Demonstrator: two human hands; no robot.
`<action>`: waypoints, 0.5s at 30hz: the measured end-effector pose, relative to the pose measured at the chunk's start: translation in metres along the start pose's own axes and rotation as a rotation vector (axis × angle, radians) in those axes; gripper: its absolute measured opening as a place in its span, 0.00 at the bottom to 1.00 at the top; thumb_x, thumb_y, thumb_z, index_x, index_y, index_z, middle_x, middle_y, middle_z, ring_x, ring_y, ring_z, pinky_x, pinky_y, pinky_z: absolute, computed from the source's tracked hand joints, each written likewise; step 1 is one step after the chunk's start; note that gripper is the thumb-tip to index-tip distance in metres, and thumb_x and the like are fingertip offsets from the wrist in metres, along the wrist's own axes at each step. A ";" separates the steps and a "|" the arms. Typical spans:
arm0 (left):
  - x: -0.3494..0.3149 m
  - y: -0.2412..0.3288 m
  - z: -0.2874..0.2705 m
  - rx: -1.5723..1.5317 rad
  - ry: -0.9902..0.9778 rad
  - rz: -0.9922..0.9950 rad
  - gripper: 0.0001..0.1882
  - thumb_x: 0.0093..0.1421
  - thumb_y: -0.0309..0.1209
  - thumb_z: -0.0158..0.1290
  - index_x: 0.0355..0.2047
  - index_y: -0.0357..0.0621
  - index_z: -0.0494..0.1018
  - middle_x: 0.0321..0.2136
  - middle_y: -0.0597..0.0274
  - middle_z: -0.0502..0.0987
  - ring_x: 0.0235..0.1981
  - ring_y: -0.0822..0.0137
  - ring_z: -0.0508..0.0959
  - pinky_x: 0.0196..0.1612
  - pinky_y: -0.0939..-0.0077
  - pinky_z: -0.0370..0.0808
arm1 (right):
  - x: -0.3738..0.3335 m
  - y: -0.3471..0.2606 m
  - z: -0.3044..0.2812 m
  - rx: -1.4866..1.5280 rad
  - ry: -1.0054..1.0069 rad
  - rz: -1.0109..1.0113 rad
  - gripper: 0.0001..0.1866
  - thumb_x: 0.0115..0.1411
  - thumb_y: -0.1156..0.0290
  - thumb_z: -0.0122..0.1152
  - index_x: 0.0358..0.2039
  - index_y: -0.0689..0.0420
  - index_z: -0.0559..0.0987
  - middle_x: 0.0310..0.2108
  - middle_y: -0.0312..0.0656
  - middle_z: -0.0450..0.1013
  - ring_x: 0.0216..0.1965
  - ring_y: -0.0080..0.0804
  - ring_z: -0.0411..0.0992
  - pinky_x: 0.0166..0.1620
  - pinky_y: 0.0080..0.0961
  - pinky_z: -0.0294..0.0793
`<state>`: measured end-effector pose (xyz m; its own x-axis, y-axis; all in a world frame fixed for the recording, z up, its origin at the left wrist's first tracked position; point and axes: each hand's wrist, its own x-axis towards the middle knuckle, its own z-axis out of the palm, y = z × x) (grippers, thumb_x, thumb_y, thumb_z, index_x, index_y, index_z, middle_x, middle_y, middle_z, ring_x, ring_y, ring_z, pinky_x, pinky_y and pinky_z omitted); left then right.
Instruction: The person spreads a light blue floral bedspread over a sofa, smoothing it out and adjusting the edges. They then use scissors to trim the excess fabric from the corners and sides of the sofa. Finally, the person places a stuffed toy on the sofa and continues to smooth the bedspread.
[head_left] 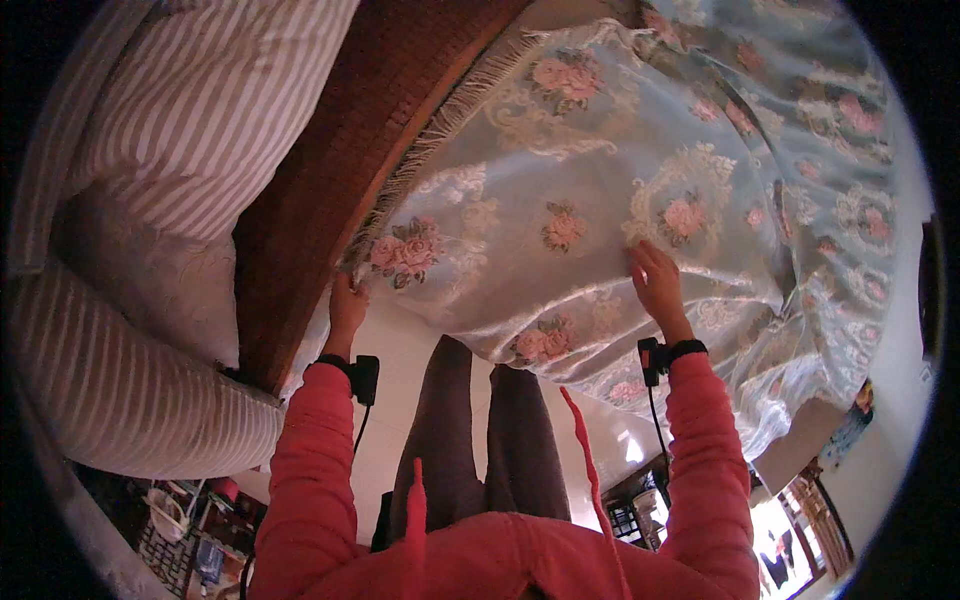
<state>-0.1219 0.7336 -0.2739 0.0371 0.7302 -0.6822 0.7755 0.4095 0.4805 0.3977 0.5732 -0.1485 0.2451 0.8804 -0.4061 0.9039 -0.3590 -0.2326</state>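
The floral cloth [510, 195] spreads beyond the fingers, its upper part cut off. Left hand [348, 303] is at its edge; whether fingers clamp, I cannot tell. Right hand's [657, 283] fingers lie on it, slightly apart.

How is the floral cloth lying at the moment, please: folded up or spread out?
Mostly spread out, but rumpled: the floral cloth shows a broad patterned face, with creases toward the right.

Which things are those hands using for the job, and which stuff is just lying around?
In use:
- flowered cloth
- left hand, at the cloth's edge
- right hand, fingers on the cloth

Just lying around:
- striped padded pieces, to the left
- pale basket-like thing, lower left, too small to tell exactly
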 end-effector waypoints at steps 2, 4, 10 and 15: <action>0.001 0.009 0.002 0.020 0.068 0.117 0.17 0.48 0.29 0.54 0.38 0.36 0.65 0.33 0.48 0.68 0.36 0.53 0.71 0.39 0.65 0.67 | -0.025 0.013 0.005 0.045 0.160 0.091 0.21 0.54 0.73 0.49 0.50 0.54 0.66 0.51 0.47 0.63 0.53 0.45 0.59 0.53 0.35 0.57; -0.006 0.025 0.003 0.048 0.148 0.192 0.22 0.47 0.28 0.54 0.43 0.36 0.63 0.38 0.47 0.67 0.42 0.51 0.68 0.44 0.64 0.65 | -0.057 0.025 0.018 0.173 0.254 0.281 0.21 0.54 0.73 0.49 0.50 0.56 0.65 0.49 0.49 0.63 0.52 0.47 0.59 0.53 0.36 0.58; -0.051 0.099 0.013 0.360 0.282 0.313 0.33 0.44 0.25 0.55 0.52 0.41 0.57 0.49 0.47 0.59 0.51 0.48 0.59 0.51 0.64 0.61 | -0.175 0.078 0.087 0.335 0.252 0.707 0.26 0.52 0.69 0.53 0.52 0.61 0.62 0.49 0.53 0.63 0.48 0.48 0.63 0.50 0.34 0.63; -0.068 0.160 0.058 0.594 0.127 0.719 0.33 0.43 0.24 0.55 0.52 0.46 0.58 0.52 0.47 0.57 0.54 0.49 0.57 0.54 0.60 0.56 | -0.244 0.114 0.118 0.326 0.108 1.070 0.33 0.49 0.65 0.55 0.54 0.63 0.57 0.51 0.56 0.60 0.52 0.51 0.59 0.53 0.37 0.60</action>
<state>0.0360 0.7180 -0.1824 0.5898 0.7682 -0.2491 0.7892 -0.4828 0.3795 0.3999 0.2811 -0.1803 0.8836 0.0869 -0.4601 0.0788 -0.9962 -0.0369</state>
